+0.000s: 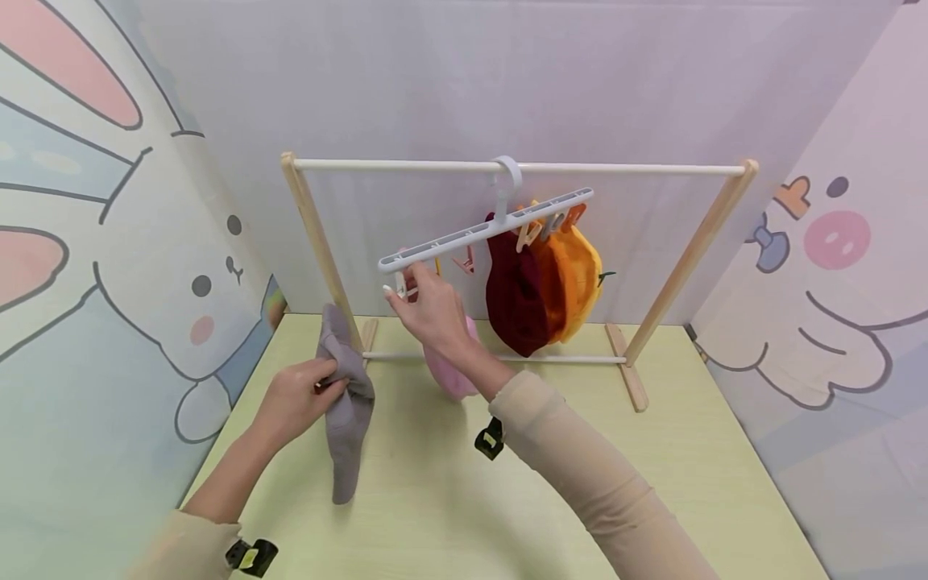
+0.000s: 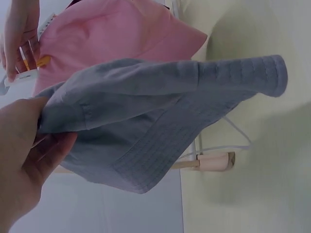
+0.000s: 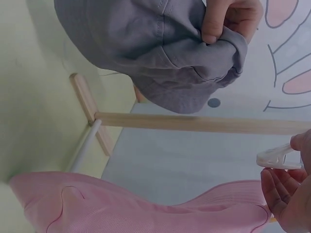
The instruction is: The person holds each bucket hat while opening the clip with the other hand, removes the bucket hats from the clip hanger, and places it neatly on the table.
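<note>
A grey bucket hat [image 1: 346,419] hangs from my left hand [image 1: 296,403], pinched between thumb and fingers near its top; the left wrist view shows its stitched brim. With my right hand [image 1: 435,310] I hold a white clip [image 3: 274,158] at the left end of the white clip hanger [image 1: 464,238]. That end tilts down, while the hook sits over the rack's rail. Behind my right forearm hangs a pink hat [image 3: 141,206], partly hidden in the head view. A dark red hat [image 1: 515,298] and an orange-yellow hat [image 1: 580,282] hang at the hanger's right side.
The wooden rack [image 1: 702,262] stands on a pale yellow-green table [image 1: 565,483], with its white top rail [image 1: 623,168] along the back. Several coloured clips line the hanger, among them a pink clip [image 1: 468,259]. Cartoon-printed walls [image 1: 167,266] enclose the table.
</note>
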`<state>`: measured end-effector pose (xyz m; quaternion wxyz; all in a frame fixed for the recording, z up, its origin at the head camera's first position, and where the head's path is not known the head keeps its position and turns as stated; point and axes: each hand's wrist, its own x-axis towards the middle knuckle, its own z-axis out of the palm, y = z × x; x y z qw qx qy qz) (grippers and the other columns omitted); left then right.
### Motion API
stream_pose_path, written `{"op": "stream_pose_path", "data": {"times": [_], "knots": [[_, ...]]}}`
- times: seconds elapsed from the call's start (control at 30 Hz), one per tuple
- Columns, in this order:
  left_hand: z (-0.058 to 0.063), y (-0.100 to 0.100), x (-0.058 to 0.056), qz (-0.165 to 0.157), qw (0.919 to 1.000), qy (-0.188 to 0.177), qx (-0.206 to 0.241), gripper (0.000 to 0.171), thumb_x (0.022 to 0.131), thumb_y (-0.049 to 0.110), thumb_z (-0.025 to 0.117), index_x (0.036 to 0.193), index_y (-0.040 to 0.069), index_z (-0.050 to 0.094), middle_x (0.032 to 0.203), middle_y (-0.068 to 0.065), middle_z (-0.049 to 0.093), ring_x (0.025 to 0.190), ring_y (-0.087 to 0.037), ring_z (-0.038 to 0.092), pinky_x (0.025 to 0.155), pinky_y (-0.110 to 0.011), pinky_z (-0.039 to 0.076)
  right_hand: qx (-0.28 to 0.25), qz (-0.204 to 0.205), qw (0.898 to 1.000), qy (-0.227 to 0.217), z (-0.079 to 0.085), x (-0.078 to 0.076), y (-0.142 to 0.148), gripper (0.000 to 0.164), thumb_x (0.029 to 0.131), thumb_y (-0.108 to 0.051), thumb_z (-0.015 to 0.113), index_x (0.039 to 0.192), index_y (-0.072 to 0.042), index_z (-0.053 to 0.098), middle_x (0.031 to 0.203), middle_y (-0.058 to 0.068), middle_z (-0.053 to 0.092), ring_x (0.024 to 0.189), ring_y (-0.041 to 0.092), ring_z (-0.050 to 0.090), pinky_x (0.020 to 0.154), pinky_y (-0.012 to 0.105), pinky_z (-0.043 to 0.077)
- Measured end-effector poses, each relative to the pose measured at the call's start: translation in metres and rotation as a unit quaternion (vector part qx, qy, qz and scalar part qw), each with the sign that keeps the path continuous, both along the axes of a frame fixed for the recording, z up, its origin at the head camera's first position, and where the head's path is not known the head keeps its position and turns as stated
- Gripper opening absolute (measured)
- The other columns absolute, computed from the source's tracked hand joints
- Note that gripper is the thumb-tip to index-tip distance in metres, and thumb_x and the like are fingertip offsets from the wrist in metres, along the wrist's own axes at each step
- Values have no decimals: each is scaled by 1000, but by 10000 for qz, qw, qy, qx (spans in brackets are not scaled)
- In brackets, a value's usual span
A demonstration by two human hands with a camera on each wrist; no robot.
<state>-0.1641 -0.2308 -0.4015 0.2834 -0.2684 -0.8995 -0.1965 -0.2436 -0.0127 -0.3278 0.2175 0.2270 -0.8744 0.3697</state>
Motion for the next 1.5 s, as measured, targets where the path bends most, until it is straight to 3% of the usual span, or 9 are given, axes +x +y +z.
{"op": "stream_pose_path", "data": {"times": [0.4, 0.8, 1.0, 1.27, 1.5], "knots": [[3, -25, -3, 509, 9963, -398, -566, 39, 70, 5, 73, 60, 17, 37, 56, 8, 34, 51, -6, 32, 48, -22, 26, -25, 36, 9999, -98, 0, 0, 1, 27, 84, -29, 66, 99, -11, 53, 91, 0, 67, 75, 11, 67, 57, 19, 48], [5, -46, -8, 1117, 9875, -847, -717, 36, 72, 4, 72, 59, 16, 40, 57, 2, 45, 49, -14, 41, 46, -31, 32, -22, 43, 9999, -150, -1, 0, 0, 29, 84, -30, 66, 99, -9, 54, 90, 0, 67, 74, 9, 66, 55, 18, 47], [6, -57, -11, 1354, 9807, -1114, -865, 23, 74, 6, 70, 65, 12, 50, 63, -3, 54, 52, -24, 50, 45, -37, 36, -7, 57, 9999, -139, 0, 0, 0, 27, 84, -30, 66, 99, -12, 53, 89, 0, 67, 73, 8, 65, 55, 16, 47], [2, -73, -18, 1519, 9765, -1173, -980, 18, 76, 8, 67, 69, 12, 52, 59, -2, 49, 50, -21, 46, 42, -34, 32, -44, 93, 9998, -161, -1, 1, 0, 29, 84, -29, 66, 100, -9, 53, 90, 1, 67, 77, 15, 68, 56, 18, 48], [4, -87, -19, 1758, 9684, -1521, -901, 5, 78, 8, 65, 79, 7, 60, 69, -12, 60, 61, -35, 56, 47, -44, 39, 0, 91, 9999, -125, 0, 2, 0, 29, 84, -29, 66, 101, -9, 53, 90, 1, 67, 76, 11, 67, 56, 17, 48]]}}
